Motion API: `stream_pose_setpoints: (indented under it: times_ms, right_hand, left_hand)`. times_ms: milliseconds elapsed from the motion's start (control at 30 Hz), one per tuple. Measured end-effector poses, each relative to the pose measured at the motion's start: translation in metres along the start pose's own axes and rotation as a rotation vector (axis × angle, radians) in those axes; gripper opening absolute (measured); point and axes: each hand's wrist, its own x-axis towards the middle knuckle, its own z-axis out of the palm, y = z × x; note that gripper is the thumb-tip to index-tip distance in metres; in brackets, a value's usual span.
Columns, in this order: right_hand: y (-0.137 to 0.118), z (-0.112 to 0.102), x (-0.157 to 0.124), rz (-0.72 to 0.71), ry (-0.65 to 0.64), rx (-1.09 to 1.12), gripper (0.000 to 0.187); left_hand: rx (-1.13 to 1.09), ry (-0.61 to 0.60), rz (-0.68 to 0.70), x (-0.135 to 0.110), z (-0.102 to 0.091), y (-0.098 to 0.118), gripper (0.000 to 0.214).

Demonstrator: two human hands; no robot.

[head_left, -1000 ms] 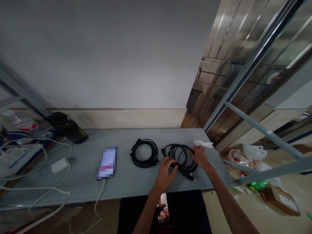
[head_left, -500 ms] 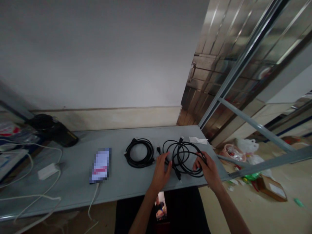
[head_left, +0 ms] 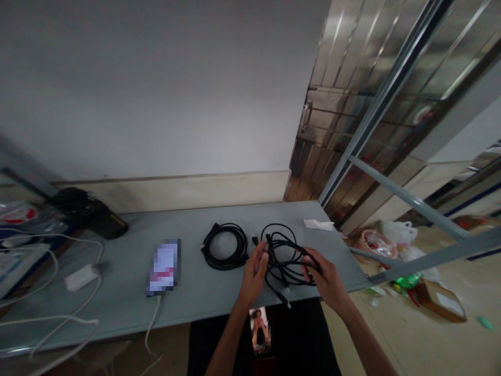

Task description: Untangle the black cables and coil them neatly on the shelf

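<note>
white charger (head_left: pixel 80 277) lying at left on grey table (head_left: pixel 195 297), cord trailing off edge. phone (head_left: pixel 163 267) lying face up, screen blurred, writing unreadable. coiled black cable (head_left: pixel 225 245) resting just right of it. left hand (head_left: pixel 254 271) pinching left side of loose black cable (head_left: pixel 287 256), right hand (head_left: pixel 326 279) clasping its right side. bundle hanging over table's near edge, plug end dangling. white paper scrap (head_left: pixel 319 224) lying behind.

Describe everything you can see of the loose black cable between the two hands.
The loose black cable is thin, rubbery-looking, gathered in several uneven loops. The left hand pinches its left side, the right hand grips its right side. Its far loop is over the grey table; one plug end dangles past the front edge.
</note>
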Motion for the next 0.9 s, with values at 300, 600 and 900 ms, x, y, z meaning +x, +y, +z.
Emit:
stream_pose_setpoints:
  times_ms: [300, 600, 900]
  right_hand:
    - [-0.027, 0.003, 0.013, -0.139, 0.123, -0.125, 0.042]
    - [-0.033, -0.017, 0.015, -0.177, 0.230, -0.219, 0.042]
    - [-0.021, -0.025, 0.020, -0.110, 0.076, -0.036, 0.044]
  left_hand:
    - [0.116, 0.018, 0.069, 0.001, 0.000, 0.005, 0.052]
    - [0.112, -0.021, 0.055, 0.002, 0.000, 0.002, 0.048]
    - [0.073, -0.018, 0.057, 0.002, 0.001, -0.016, 0.057]
